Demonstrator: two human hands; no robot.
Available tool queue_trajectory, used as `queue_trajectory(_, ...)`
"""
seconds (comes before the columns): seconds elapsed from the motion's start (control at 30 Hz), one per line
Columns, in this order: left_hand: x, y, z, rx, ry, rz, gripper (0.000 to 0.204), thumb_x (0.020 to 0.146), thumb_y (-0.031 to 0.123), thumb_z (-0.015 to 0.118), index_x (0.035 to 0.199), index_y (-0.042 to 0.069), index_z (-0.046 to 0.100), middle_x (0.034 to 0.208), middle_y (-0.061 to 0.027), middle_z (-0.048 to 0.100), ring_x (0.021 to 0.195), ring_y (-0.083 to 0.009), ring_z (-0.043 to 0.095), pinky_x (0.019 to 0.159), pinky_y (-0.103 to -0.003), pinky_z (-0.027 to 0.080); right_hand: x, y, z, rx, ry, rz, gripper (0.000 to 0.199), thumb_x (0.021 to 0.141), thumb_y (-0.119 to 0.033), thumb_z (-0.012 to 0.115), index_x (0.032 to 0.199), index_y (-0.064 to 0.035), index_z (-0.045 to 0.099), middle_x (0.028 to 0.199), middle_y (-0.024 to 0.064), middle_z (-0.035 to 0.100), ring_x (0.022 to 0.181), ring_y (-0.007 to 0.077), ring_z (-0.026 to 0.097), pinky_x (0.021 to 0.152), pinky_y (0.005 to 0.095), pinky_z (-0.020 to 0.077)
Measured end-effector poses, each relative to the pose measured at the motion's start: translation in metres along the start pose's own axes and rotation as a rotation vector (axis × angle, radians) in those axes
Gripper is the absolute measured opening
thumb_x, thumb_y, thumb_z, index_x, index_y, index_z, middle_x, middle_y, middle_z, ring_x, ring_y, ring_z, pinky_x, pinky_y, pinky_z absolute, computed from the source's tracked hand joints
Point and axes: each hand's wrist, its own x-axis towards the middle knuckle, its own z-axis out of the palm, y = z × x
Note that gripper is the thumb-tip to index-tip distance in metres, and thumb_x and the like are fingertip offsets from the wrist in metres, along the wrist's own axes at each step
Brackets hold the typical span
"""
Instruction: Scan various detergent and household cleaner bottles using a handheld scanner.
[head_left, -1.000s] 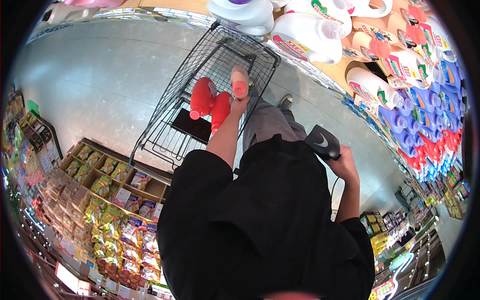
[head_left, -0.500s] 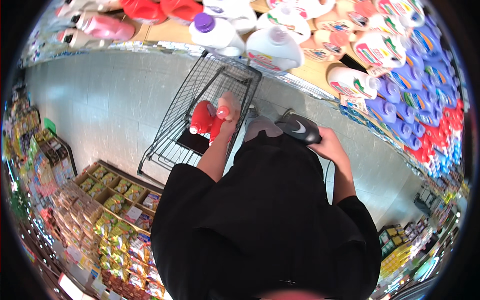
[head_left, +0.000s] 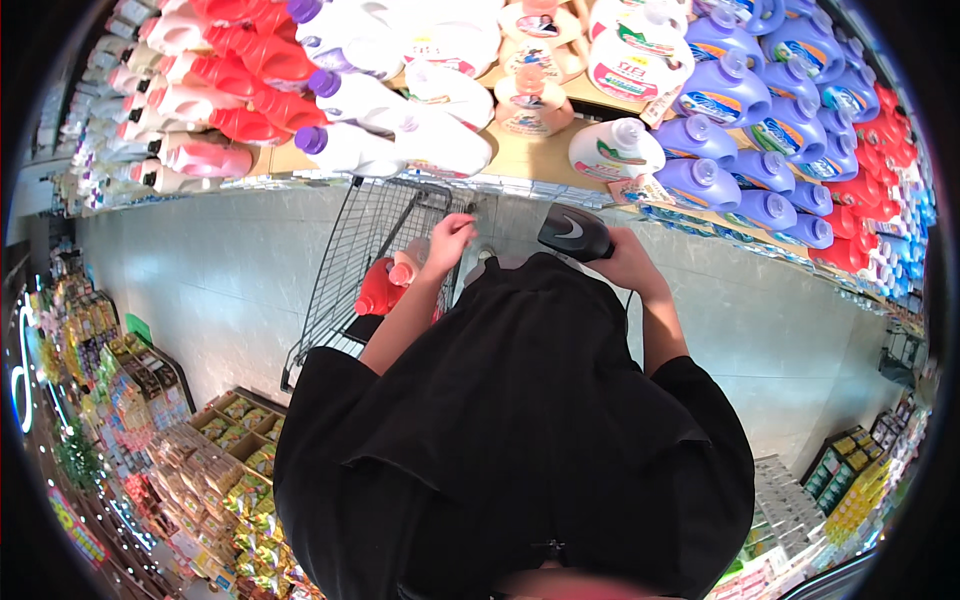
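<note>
My left hand [head_left: 453,240] is raised over the near right side of the metal shopping cart [head_left: 335,243], its fingers loosely bent and slightly apart, with nothing visible in them. Beneath its wrist, a pale pink bottle [head_left: 404,268] and a red bottle [head_left: 377,290] lie in the cart, partly covered by my forearm. My right hand [head_left: 630,264] is closed around the end of a black pouch [head_left: 574,232] with a curved pale mark, in front of my body. A thin cord hangs below that hand.
Ahead runs a shelf of detergent bottles: red bottles [head_left: 262,60] at left, white ones [head_left: 445,145] in the middle, purple ones [head_left: 715,90] at right. A lone white bottle [head_left: 617,150] stands at the shelf's front. Behind me on the left are bins of packaged snacks [head_left: 190,480].
My left hand has let go of the pale pink bottle in the cart and risen toward the shelf. My view has shifted right, and the right hand keeps its hold on the pouch.
</note>
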Motion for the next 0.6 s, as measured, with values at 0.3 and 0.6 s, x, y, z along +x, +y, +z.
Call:
queue_trajectory(0.3,0.107,0.138,0.177,-0.365,-0.137,-0.091,0.057,0.095,0.035,0.057,0.146,0.011,0.048,0.145,-0.0042,0.052,0.114,-0.0183,0.054,0.094,-0.040,0.042,-0.049,0.035,-0.074,0.037,0.230,-0.089,0.036,0.074,-0.007,0.079,0.108,0.0003,0.070,0.090,0.0112,0.073,0.085,0.0097,0.062,0.080,0.0320,0.0518)
queue_trajectory(0.6,0.238,0.092,0.227,-0.343,-0.052,-0.243,0.019,0.090,0.029,0.058,0.104,0.018,0.064,0.115,0.0017,0.064,0.120,-0.0152,0.048,0.116,-0.056,0.012,-0.109,0.057,-0.106,0.049,0.416,-0.056,0.031,0.076,-0.003,0.076,0.106,0.0007,0.071,0.089,0.0100,0.074,0.086,0.0089,0.063,0.079,0.0316,0.0525)
